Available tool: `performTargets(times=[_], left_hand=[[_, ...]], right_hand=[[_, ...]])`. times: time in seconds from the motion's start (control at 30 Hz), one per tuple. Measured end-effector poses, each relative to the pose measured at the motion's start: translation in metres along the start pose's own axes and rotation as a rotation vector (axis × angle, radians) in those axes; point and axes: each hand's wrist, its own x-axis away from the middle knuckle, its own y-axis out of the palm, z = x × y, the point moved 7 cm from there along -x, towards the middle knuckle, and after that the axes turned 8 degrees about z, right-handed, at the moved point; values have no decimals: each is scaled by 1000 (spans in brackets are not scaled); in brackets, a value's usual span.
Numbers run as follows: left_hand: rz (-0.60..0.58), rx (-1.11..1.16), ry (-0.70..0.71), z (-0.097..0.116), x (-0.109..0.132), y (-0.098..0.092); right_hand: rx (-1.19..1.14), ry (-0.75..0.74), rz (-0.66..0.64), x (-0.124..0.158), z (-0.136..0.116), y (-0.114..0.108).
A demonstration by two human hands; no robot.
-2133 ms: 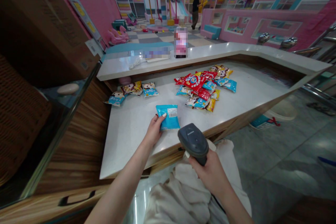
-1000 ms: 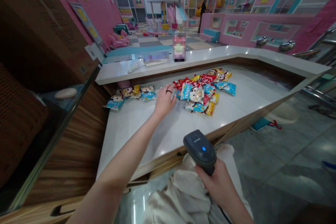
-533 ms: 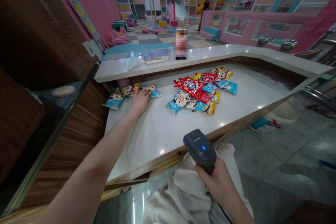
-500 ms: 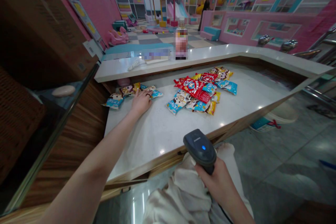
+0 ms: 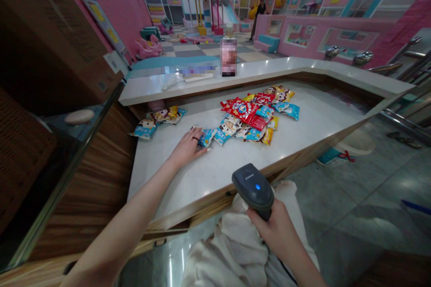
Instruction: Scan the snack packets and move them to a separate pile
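Note:
My left hand (image 5: 189, 146) lies over a small blue snack packet (image 5: 207, 137) on the white desk, its fingers covering part of it. That packet touches the left edge of a pile of red, blue and yellow packets, with a red packet (image 5: 245, 110) on top. Several more packets, one of them blue (image 5: 144, 129), lie at the desk's left end. Low in the view, my right hand (image 5: 274, 222) is wrapped round the handle of a dark barcode scanner (image 5: 253, 188), which shows a blue light and hangs over my lap.
A raised white ledge (image 5: 266, 68) behind the desk bears a bottle (image 5: 229, 56) and a white cable (image 5: 169, 82). Cardboard boxes (image 5: 57, 31) stand at the left. A white bucket (image 5: 357, 143) is on the floor at the right. Far back stands a person (image 5: 259, 13).
My left hand has moved right, and a blue packet under it has gone from the left group to the pile's edge. My right hand still holds the scanner.

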Motion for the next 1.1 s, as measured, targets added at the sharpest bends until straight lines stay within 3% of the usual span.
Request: performTargets(times=[0.23, 0.33, 0.43, 0.53, 0.63, 0.7, 0.8, 0.93, 1.1], left_hand=[[-9, -53, -98, -9, 4, -7], [91, 59, -180, -12, 5, -13], [311, 408, -336, -13, 8, -24], [459, 953, -668, -11, 17, -17], [401, 1489, -1038, 15, 31, 14], [302, 1721, -1167, 39, 37, 31], [215, 1835, -1160, 62, 40, 45], [172, 1828, -1060, 74, 37, 49], [248, 1781, -1020, 75, 39, 46]], right_hand=[[18, -1, 1, 4, 0, 1], [5, 10, 3, 5, -1, 1], [3, -10, 15, 4, -4, -1], [3, -7, 23, 3, -4, -1], [-16, 24, 10, 2, -2, 2], [-31, 40, -1, 3, 0, 5], [-39, 49, -8, 3, 1, 8], [-34, 46, -13, 2, 1, 9], [-48, 39, -19, 0, -2, 14]])
